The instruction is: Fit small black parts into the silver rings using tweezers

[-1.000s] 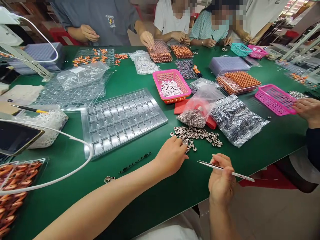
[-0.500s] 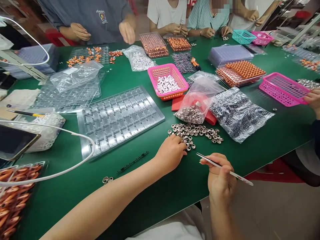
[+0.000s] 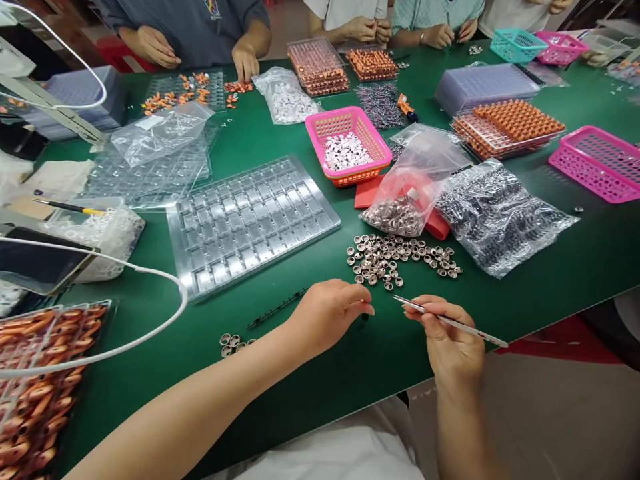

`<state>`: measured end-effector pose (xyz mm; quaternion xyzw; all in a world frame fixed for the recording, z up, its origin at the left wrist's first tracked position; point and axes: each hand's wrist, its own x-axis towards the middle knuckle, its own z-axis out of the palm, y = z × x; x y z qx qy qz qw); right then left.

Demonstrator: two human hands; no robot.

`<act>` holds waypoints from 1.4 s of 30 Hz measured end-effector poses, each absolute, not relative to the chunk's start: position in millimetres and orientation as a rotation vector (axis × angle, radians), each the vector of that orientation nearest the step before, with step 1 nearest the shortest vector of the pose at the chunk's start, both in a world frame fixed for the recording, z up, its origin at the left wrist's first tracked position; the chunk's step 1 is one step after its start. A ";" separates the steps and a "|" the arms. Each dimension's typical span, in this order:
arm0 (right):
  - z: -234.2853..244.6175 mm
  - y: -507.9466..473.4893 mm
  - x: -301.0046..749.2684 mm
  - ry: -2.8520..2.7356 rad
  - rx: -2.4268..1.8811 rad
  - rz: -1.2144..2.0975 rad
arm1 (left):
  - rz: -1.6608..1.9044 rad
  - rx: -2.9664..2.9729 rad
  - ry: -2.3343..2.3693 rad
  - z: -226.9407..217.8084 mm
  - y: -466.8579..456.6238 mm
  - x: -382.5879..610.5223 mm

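Note:
My left hand (image 3: 333,312) is just in front of a pile of small silvery metal rings (image 3: 377,259), thumb and fingertips pinched together. What lies between them is hidden; a small dark spot shows just below the fingertips. My right hand (image 3: 455,333) grips a pair of slim silver tweezers (image 3: 470,328), their tips pointing left towards my left fingertips, apart from them. Behind my left wrist lies a thin black strip with small nubs (image 3: 275,309). Several more metal rings (image 3: 231,343) rest beside my left forearm.
A clear plastic tray (image 3: 255,223) lies left of the pile. Behind the pile are a bag of rings (image 3: 397,212), a pink basket (image 3: 313,130) of white parts and a bag of black parts (image 3: 505,217). A white cable (image 3: 165,323) crosses the left side. Co-workers sit opposite.
My left hand has drawn back from the ring pile towards me, its fingertips now clear of the rings. The tweezers stay in my right hand. The whole view has shifted a little.

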<state>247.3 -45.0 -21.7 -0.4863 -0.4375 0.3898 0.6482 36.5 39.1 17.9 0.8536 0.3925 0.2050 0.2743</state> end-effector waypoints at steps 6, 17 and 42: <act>-12.1 -62.3 241.9 -1.230 -1.217 0.985 | 0.482 1.722 1.186 24.3 17.9 10.3; -16.0 -64.0 241.2 -1.486 -1.360 0.948 | 0.506 1.696 1.138 15.4 18.0 0.1; -15.0 -49.0 236.4 -1.380 -1.512 0.929 | 0.525 1.787 1.103 4.1 20.9 -1.2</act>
